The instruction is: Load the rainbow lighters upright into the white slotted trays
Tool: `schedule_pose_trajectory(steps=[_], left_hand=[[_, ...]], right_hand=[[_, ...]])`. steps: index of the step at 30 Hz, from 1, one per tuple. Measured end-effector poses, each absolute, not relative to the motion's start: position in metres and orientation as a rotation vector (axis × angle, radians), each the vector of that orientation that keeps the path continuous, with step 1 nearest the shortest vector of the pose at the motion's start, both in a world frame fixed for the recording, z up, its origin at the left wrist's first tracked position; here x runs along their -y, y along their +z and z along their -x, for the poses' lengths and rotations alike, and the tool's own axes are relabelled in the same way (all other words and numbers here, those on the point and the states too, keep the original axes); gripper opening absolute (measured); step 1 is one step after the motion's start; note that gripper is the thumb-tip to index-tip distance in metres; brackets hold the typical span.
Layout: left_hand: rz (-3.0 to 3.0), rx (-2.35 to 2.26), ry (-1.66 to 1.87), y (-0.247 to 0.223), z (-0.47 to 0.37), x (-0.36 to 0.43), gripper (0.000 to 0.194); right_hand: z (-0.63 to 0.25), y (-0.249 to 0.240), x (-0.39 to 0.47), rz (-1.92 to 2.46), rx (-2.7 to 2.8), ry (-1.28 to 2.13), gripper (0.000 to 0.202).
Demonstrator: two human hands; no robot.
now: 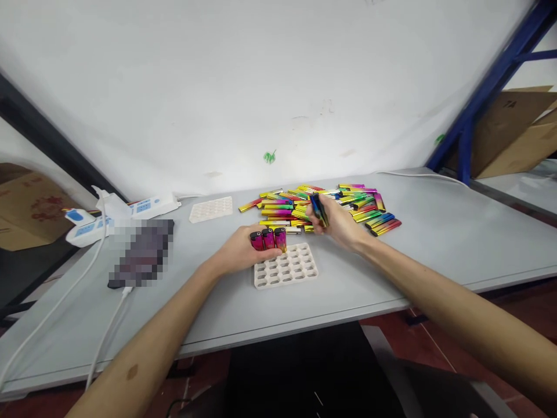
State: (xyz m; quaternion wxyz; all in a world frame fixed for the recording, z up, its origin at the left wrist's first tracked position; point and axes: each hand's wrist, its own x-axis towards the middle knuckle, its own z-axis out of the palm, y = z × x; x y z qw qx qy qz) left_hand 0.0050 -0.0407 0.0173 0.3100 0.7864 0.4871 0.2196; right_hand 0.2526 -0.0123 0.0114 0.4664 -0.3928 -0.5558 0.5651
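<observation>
Over the far left corner of a white tray with several slots (286, 273), my left hand (238, 249) is closed around pink-and-gold lighters (268, 238). Three of them show side by side, black tops up; their lower ends are partly hidden by my thumb. At the front of a loose heap of shiny multicoloured lighters (278, 212), my right hand (337, 223) is closed on a dark blue lighter (319, 210), held tilted. Whether it grips more than one is hard to make out.
A second white tray (211, 209) lies farther back on the grey table (348, 284). To the left are a power strip (152, 204) with plugs, a blurred dark device (145, 252) and white cables (107, 325). A white wall (261, 87) rises behind; cardboard boxes (509, 128) stand right.
</observation>
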Motion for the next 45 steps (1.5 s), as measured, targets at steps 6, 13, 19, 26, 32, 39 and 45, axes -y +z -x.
schedule_pose_trajectory(steps=[6,13,19,26,32,39,45], left_hand=[[-2.082,-1.273,0.595,0.017,-0.005,0.041,0.033],[-2.101,-1.257,0.624,0.015,-0.005,0.04,0.035],[-2.08,-1.265,0.606,0.016,-0.005,0.041,0.037],[-2.077,-1.259,0.612,0.016,-0.005,0.04,0.039],[-2.067,-1.301,0.571,0.016,-0.001,0.038,0.04],[-2.049,-1.363,0.585,0.015,0.005,0.035,0.043],[-2.032,-1.379,0.58,0.016,0.004,0.036,0.045]], right_hand=[[-0.252,0.017,0.022,0.884,1.742,1.211,0.031],[-0.247,0.01,0.025,0.843,1.757,1.218,0.032],[-0.244,0.006,0.029,0.889,1.979,0.867,0.031],[-0.252,0.018,0.028,0.99,2.178,0.522,0.028],[-0.288,0.027,0.008,1.31,2.225,0.201,0.032],[-0.295,0.022,0.003,1.328,2.523,0.236,0.02],[-0.295,0.026,0.008,1.437,2.561,0.195,0.024]])
